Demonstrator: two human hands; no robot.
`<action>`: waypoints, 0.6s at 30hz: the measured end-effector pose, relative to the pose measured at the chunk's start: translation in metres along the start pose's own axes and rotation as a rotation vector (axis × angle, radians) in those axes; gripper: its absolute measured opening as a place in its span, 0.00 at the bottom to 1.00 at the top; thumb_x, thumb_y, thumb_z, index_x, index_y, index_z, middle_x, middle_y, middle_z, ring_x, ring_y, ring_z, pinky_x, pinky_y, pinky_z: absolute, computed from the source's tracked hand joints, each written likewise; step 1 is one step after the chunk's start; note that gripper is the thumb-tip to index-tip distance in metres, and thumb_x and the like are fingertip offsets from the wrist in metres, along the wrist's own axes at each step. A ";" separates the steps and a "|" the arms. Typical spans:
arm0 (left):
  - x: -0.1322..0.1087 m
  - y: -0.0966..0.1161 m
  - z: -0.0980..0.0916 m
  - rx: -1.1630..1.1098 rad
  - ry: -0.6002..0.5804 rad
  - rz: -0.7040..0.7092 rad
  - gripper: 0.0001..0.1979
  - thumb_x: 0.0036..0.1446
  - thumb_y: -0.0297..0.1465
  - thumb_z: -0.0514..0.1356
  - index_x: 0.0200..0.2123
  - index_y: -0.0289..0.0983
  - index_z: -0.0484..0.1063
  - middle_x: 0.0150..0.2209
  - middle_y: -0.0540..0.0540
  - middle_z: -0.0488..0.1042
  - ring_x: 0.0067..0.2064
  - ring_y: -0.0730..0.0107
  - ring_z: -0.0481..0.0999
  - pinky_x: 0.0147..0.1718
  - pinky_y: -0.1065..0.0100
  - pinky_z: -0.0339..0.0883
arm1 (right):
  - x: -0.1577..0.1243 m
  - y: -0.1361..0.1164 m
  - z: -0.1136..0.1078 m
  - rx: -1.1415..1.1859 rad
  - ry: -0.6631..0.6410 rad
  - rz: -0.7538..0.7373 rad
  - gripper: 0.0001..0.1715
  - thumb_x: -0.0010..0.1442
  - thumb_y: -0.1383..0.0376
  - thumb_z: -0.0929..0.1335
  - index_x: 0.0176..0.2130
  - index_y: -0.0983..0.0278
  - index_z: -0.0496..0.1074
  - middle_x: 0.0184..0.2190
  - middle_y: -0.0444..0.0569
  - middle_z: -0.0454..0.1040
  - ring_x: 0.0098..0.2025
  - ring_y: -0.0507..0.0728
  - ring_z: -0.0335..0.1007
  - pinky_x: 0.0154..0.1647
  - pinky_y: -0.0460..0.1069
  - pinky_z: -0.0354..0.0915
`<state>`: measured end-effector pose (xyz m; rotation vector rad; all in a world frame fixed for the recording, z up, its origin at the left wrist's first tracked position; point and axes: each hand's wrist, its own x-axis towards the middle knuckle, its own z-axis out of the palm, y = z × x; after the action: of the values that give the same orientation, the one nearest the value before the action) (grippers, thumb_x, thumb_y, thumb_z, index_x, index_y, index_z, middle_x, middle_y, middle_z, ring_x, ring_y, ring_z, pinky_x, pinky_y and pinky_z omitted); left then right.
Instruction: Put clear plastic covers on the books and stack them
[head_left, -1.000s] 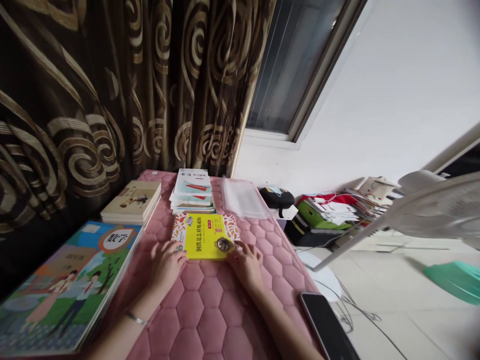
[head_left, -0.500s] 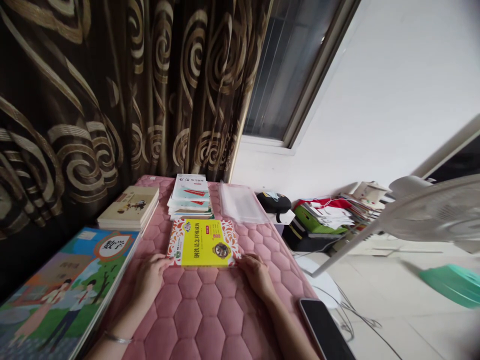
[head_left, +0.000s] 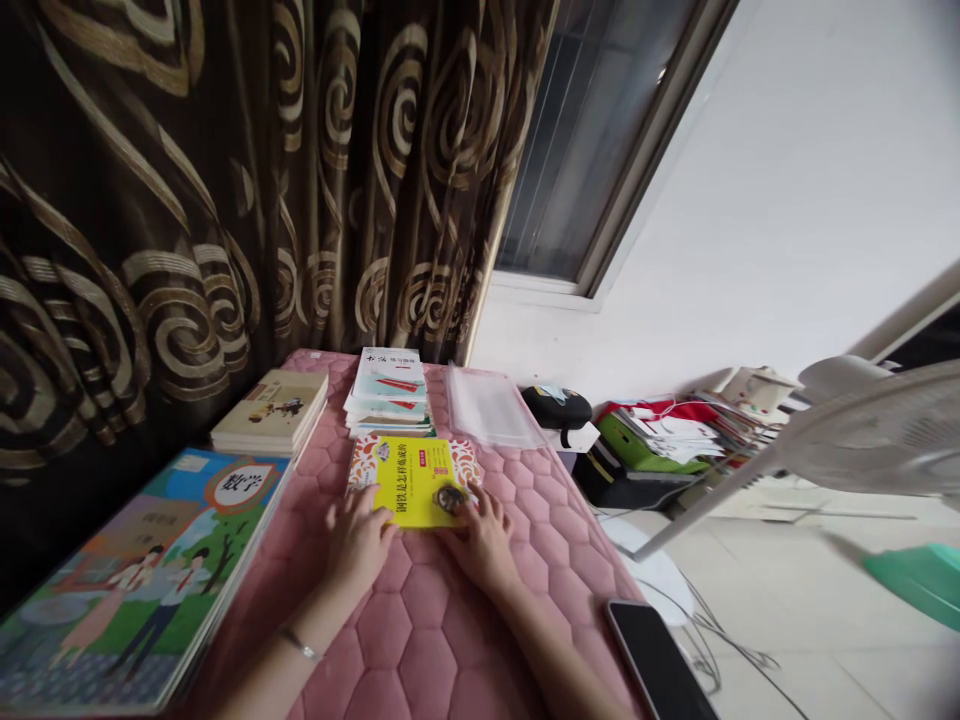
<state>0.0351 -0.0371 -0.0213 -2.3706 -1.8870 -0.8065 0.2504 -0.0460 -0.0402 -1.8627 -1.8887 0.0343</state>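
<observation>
well, the left hand (head_left: 358, 540) and right hand (head_left: 484, 545) rest with fingers spread, neither pinching, on the near edge of the yellow book (head_left: 412, 480), which lies flat on the pink quilted mat (head_left: 420, 625) just before the stacked booklets (head_left: 390, 385).

Okay, so the left hand (head_left: 358, 542) and right hand (head_left: 482, 545) have slid closer together than a moment ago. Now their fingers are up on the yellow workbook (head_left: 414, 472), covering its bottom edge.
</observation>
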 end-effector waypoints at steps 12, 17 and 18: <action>0.000 0.001 0.012 -0.006 -0.031 -0.036 0.10 0.56 0.28 0.63 0.38 0.48 0.81 0.54 0.44 0.74 0.55 0.51 0.70 0.52 0.46 0.59 | 0.001 -0.017 0.002 0.031 -0.035 0.105 0.13 0.59 0.57 0.71 0.45 0.52 0.78 0.67 0.51 0.59 0.66 0.67 0.50 0.60 0.64 0.52; -0.001 -0.049 -0.001 0.017 -0.002 -0.143 0.07 0.52 0.31 0.65 0.37 0.43 0.80 0.50 0.42 0.75 0.48 0.54 0.75 0.45 0.56 0.66 | -0.002 0.023 -0.019 0.088 -0.098 0.224 0.16 0.60 0.59 0.69 0.49 0.51 0.77 0.61 0.51 0.67 0.62 0.68 0.58 0.57 0.65 0.55; -0.001 -0.058 -0.001 -0.019 0.000 -0.130 0.07 0.53 0.31 0.64 0.36 0.42 0.80 0.47 0.42 0.77 0.46 0.56 0.76 0.44 0.58 0.67 | -0.002 0.031 -0.020 0.130 -0.108 0.222 0.15 0.61 0.59 0.69 0.48 0.51 0.77 0.58 0.50 0.71 0.61 0.67 0.60 0.57 0.64 0.56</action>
<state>-0.0188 -0.0224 -0.0385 -2.2770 -2.0611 -0.8361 0.2863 -0.0522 -0.0339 -2.0051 -1.6953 0.3291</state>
